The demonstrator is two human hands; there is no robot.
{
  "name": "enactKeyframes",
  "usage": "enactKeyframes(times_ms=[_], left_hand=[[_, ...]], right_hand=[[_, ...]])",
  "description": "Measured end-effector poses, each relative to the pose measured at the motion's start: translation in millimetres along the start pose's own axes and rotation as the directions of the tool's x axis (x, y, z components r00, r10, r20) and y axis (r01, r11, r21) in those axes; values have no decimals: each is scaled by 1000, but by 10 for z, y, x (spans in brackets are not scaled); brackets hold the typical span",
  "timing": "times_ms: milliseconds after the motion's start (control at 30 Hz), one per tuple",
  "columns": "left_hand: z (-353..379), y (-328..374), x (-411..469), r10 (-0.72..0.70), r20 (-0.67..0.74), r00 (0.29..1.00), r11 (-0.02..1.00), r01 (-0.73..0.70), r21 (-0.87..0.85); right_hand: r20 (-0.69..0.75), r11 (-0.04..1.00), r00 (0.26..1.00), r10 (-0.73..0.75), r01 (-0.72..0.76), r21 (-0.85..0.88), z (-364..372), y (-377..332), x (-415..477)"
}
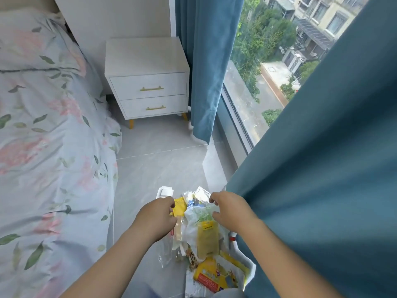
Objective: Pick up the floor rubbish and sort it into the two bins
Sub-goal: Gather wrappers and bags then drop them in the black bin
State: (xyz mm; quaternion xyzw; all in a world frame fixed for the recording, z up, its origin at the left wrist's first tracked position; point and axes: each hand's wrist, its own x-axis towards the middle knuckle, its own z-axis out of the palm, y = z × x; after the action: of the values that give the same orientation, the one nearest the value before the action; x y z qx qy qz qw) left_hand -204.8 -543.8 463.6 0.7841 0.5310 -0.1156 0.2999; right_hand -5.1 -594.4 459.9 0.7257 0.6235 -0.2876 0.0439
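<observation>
A heap of rubbish lies on the grey floor tiles between the bed and the curtain. My left hand (158,218) is closed on a small yellow wrapper (180,206) at the heap's left side. My right hand (231,211) pinches the top of a clear plastic bag with a green and yellow print (205,229). Under them lie a clear wrapper (200,195), a white flat packet (164,191) and a yellow-orange printed pack (211,274) nearest to me. No bin shows in this view.
A bed with a floral cover (49,147) fills the left. A white two-drawer nightstand (148,82) stands at the back. Blue curtains (322,190) hang on the right beside a floor-length window (257,82). Bare floor (159,164) lies between the heap and the nightstand.
</observation>
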Motion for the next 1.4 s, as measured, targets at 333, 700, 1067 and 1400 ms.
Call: enactKeyframes(times_ms=[333,700,1067,1400], left_hand=[[1892,-954,1888,-12,-42,999,998,15,60],[2829,-1628,3170,79,-120,990,989,-63,136],[3412,-2155,3346,77,-49,996,982,-67,178],[3425,-2502,3234,-59,-99,993,997,63,36]], right_hand=[[-39,999,999,23,-22,37,1865,933,1605],[-165,998,985,-55,54,-10,3010,1300,2648],[-179,971,967,-180,146,-187,3594,1176,2792],[-139,964,979,-152,117,-237,3661,1108,2622]])
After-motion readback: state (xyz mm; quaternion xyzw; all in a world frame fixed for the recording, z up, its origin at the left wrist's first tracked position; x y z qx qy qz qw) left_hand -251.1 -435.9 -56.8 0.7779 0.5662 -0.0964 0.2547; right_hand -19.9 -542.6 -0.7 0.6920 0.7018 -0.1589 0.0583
